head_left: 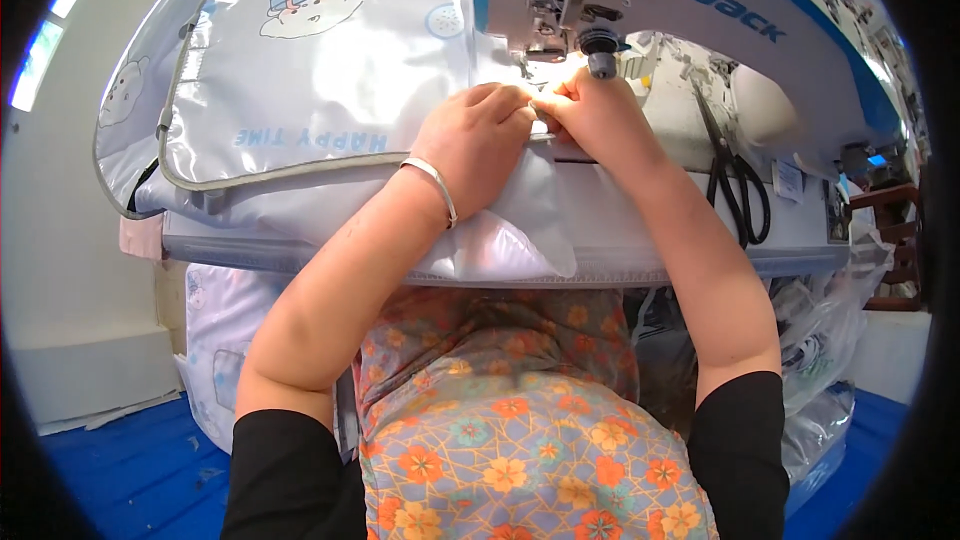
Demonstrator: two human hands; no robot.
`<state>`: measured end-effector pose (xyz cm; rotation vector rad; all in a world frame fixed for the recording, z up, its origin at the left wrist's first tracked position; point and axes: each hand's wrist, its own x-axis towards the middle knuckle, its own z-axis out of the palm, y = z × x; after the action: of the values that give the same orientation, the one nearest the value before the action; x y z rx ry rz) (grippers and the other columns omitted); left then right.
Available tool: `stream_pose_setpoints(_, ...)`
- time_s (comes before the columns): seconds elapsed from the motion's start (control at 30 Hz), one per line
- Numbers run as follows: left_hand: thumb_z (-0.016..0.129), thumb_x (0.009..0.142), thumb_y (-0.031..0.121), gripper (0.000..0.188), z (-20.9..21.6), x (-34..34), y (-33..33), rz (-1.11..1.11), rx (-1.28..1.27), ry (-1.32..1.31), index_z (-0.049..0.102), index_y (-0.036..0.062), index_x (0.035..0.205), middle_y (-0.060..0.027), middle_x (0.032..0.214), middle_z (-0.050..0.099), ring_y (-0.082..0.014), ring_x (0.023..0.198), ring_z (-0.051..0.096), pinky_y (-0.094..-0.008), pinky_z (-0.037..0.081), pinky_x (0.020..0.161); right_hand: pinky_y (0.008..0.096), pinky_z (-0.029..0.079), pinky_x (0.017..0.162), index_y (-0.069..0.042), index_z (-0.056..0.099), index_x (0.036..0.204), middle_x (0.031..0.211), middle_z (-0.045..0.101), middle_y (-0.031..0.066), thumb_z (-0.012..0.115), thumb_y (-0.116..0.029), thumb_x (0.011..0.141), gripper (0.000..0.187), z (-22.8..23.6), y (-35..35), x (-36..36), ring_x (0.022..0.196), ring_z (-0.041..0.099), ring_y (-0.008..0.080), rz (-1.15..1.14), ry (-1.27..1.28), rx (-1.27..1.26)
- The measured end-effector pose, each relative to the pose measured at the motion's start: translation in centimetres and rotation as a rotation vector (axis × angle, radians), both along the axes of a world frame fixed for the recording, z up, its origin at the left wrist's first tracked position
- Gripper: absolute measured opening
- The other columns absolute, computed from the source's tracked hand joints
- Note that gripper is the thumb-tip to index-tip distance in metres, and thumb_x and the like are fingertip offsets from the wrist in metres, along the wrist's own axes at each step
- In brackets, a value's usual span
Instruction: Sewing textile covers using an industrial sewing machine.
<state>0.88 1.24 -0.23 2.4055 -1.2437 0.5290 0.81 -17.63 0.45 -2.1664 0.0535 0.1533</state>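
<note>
A glossy white sheet (pixel 400 50) with pale blue cartoon prints and a grey-piped panel spreads over the sewing table, left of the sewing machine head (pixel 690 15). My left hand (pixel 475 135), wearing a silver bangle, is closed at the sheet's right edge with its fingers bent together. Right beside it, my right hand (pixel 595 115) pinches at the same edge, just below and in front of the needle area. Both sets of fingertips nearly meet. What lies exactly between them is mostly hidden by the fingers. A loose corner of the sheet (pixel 520 245) hangs at the table's front edge.
Black-handled scissors (pixel 738 180) lie on the table right of my right forearm. Clear plastic bags (pixel 825 340) hang at the lower right. More printed white material (pixel 215 340) hangs below the table on the left, above a blue floor (pixel 150 470).
</note>
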Motion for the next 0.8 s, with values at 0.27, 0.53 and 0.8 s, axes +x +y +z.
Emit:
stream_pose_setpoints(0.27,0.06,0.083,0.012,0.028,-0.7,-2.3,-0.7,0.169,0.174,-0.021,0.069,0.0038,0.109,-0.0073,0.112,0.068,-0.0243,0.112,0.061,-0.0362,0.047,0.098,0.0307,0.054,0.068,0.002,0.067,0.091,0.087,0.071,0.0103,0.063,-0.005,0.09,0.008,-1.2,-1.4,-4.2,0.075,0.067,0.0171,0.091,-0.461,-0.156)
stream_pose_setpoints(0.53,0.061,0.088,0.011,0.028,-1.6,-2.0,-0.4,0.157,0.021,0.006,0.069,0.0041,0.114,-0.0089,0.118,0.068,-0.0264,0.113,0.061,-0.0353,0.048,0.1,0.0364,0.055,0.078,-0.001,0.068,0.095,0.097,0.067,0.011,0.065,0.002,0.081,0.015,-1.4,-2.4,-5.8,0.092,0.066,0.0303,0.249,-0.646,-0.131)
stream_pose_setpoints(0.8,0.062,0.087,0.011,0.022,-1.2,-1.7,-0.3,0.151,-0.022,0.096,0.071,0.0089,0.107,-0.0061,0.115,0.068,-0.0264,0.111,0.061,-0.0372,0.05,0.095,0.0381,0.054,0.074,-0.004,0.069,0.092,0.091,0.064,0.0072,0.072,-0.003,0.076,0.016,-1.6,-1.7,-3.8,0.084,0.064,0.0282,0.359,-0.848,-0.406)
